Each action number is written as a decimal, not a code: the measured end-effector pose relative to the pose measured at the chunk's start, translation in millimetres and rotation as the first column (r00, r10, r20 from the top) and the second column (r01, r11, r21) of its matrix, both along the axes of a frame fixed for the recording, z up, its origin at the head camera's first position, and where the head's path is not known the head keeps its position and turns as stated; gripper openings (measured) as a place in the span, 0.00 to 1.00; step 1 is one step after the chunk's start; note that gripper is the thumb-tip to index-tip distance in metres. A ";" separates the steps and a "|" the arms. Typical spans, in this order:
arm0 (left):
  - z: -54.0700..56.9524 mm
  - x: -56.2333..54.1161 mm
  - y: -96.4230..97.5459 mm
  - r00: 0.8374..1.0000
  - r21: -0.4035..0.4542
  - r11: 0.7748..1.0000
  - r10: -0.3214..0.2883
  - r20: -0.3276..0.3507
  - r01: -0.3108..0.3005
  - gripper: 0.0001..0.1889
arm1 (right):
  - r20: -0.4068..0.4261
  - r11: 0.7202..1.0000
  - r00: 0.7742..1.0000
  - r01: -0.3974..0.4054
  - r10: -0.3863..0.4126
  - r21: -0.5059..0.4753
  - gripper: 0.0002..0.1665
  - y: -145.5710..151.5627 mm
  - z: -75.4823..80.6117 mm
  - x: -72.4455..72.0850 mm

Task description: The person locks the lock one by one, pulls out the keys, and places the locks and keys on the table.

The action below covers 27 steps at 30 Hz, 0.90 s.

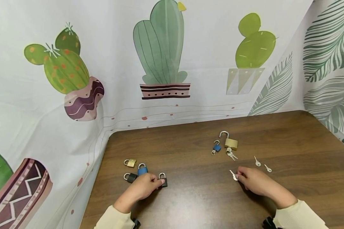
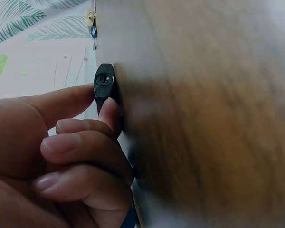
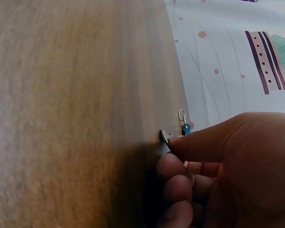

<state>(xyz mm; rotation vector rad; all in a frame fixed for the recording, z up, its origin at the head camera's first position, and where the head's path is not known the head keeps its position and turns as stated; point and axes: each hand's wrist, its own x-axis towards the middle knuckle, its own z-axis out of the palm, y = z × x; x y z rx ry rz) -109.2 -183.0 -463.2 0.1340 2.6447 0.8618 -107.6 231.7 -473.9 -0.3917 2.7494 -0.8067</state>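
At the left of the table, my left hand (image 1: 144, 186) pinches a small black padlock (image 1: 165, 183) between thumb and index finger, its shackle closed. The left wrist view shows the keyhole end of this black padlock (image 2: 104, 80) facing the camera. Just beyond that hand lie a blue padlock (image 1: 142, 170), a second black padlock (image 1: 131, 177) and a brass padlock (image 1: 130, 163), all with closed shackles. On the right, my right hand (image 1: 254, 180) pinches a silver key (image 1: 233, 175) by its head, and the shaft points away to the left.
Towards the back stand out an opened brass padlock (image 1: 231, 143) with keys (image 1: 231, 154) hanging at it and an opened small blue padlock (image 1: 217, 148). Two loose keys, one nearer the back (image 1: 257, 162) and one further right (image 1: 268, 169), lie beyond my right hand. A cactus-print cloth (image 1: 206, 105) hangs behind the wooden table (image 1: 195, 203).
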 end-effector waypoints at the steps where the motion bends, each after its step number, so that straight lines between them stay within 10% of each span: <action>1: -0.2 0.1 0.0 1.000 0.000 1.000 0.001 -0.001 -0.001 0.24 | 0.003 1.000 1.000 -0.001 0.001 -0.001 0.14 0.1 0.0 -0.3; 27: -1.0 0.3 -0.3 1.000 0.021 0.999 0.027 0.009 -0.027 0.21 | 0.069 0.999 0.998 -0.009 0.013 -0.051 0.16 -0.1 4.0 -3.3</action>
